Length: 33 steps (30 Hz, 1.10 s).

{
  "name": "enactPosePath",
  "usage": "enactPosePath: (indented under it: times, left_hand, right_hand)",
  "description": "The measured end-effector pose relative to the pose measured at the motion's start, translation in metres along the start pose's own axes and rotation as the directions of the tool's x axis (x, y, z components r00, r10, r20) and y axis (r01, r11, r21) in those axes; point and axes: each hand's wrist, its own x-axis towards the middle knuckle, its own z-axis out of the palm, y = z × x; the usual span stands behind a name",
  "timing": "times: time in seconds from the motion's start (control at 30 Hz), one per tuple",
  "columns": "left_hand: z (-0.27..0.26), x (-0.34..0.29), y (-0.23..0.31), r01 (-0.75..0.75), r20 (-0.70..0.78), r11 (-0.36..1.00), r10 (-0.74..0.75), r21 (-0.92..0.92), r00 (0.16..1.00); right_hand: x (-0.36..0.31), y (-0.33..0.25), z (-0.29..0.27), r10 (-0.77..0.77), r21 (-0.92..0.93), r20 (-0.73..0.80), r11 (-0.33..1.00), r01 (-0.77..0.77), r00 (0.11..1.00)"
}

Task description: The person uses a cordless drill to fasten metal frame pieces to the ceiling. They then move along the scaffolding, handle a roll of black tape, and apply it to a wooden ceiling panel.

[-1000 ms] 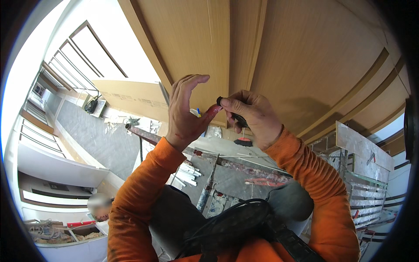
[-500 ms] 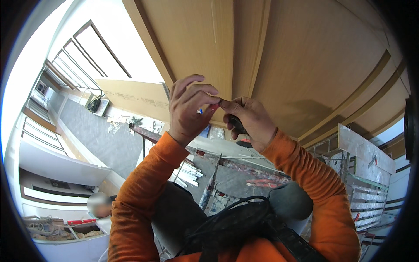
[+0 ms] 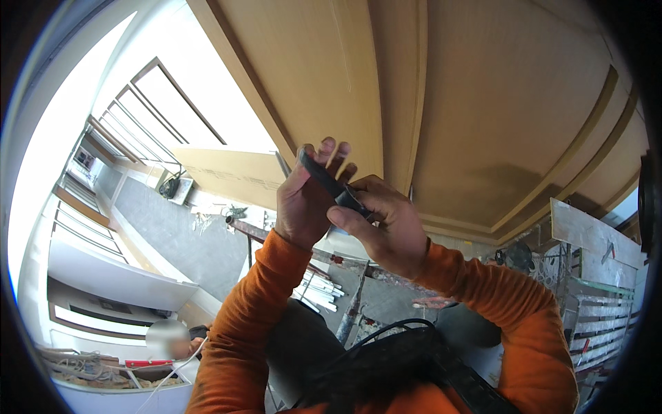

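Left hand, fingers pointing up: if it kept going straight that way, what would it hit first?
Most likely the tan wooden panel directly above the left hand; the dark slim tool lies across its fingers. Depth is unclear.

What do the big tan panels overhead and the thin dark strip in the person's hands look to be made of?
The tan panels look like wood or wood-veneer board, smooth and matte, with faint grain and raised trim strips. The thin dark strip, pinched between the left hand and the right hand, looks like dull black plastic or metal; its flat, straight shape suggests a rigid piece, but the view leaves that open.
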Motion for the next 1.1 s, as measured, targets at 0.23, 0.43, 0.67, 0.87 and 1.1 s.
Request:
enactPosePath:
  times: [0.23, 0.43, 0.67, 0.87, 1.1]
  left_hand:
    - [-0.002, 0.004, 0.009, 0.025, 0.21, 0.817, -0.178, 0.575, 0.961]
    - [0.01, 0.019, -0.032, -0.378, 0.391, 0.541, 0.098, 0.751, 0.915]
    - [-0.012, 0.027, -0.084, -0.363, 0.353, 0.122, 0.094, 0.924, 0.931]
    - [0.002, 0.006, -0.049, 0.335, -0.128, 0.404, -0.458, 0.851, 0.88]
    - [-0.024, 0.002, -0.025, 0.224, -0.244, 0.231, 0.064, 0.947, 0.968]
  right_hand:
    - [-0.004, 0.056, -0.049, 0.019, -0.019, -0.062, 1.0, -0.02, 0.998]
    - [0.03, 0.064, -0.082, 0.623, 0.448, 0.024, 0.693, -0.566, 0.782]
    - [0.044, 0.043, -0.063, 0.315, 0.23, 0.278, 0.895, -0.382, 0.907]
    - [0.035, 0.032, -0.053, 0.23, 0.251, 0.308, 0.916, -0.312, 0.923]
    - [0.027, 0.015, -0.048, -0.085, 0.028, 0.22, 0.996, 0.081, 0.972]
